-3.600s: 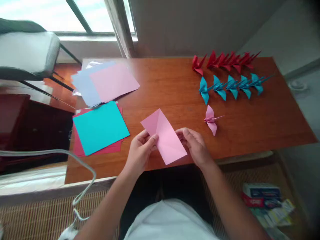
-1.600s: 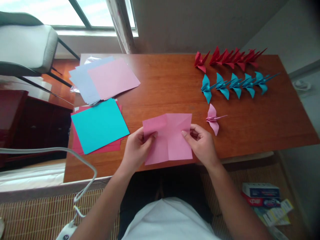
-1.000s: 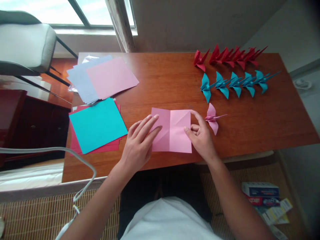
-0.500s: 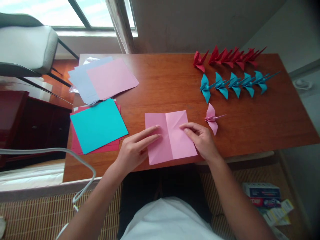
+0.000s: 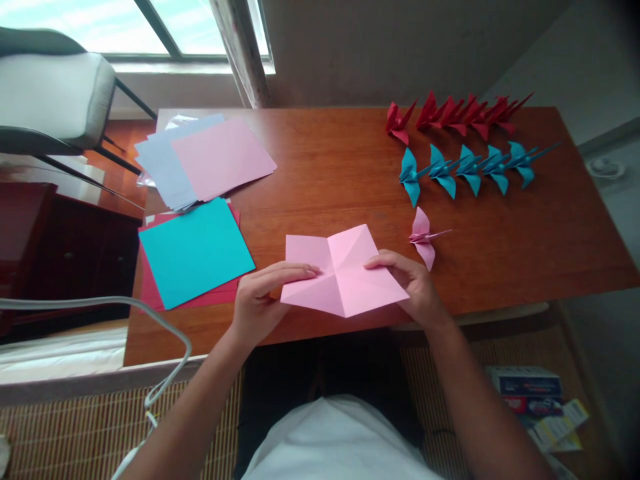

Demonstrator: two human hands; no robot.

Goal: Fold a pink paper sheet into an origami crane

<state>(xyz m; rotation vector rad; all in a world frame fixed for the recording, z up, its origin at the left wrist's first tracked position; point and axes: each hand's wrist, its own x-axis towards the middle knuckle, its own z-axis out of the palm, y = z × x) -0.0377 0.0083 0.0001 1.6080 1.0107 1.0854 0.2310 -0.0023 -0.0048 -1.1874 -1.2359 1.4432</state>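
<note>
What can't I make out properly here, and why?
All in the head view:
Parts of the left hand and right hand: hidden by the pink paper.
Red paper: mostly covered by the turquoise sheet.
Chair: cut off by the picture's left edge.
Printing on the boxes: too small and blurred.

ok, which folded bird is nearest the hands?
The single pink bird, just beyond the right hand; the red birds and blue birds form rows farther away.

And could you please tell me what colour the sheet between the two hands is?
The sheet is pink, showing best in the head view.
</note>
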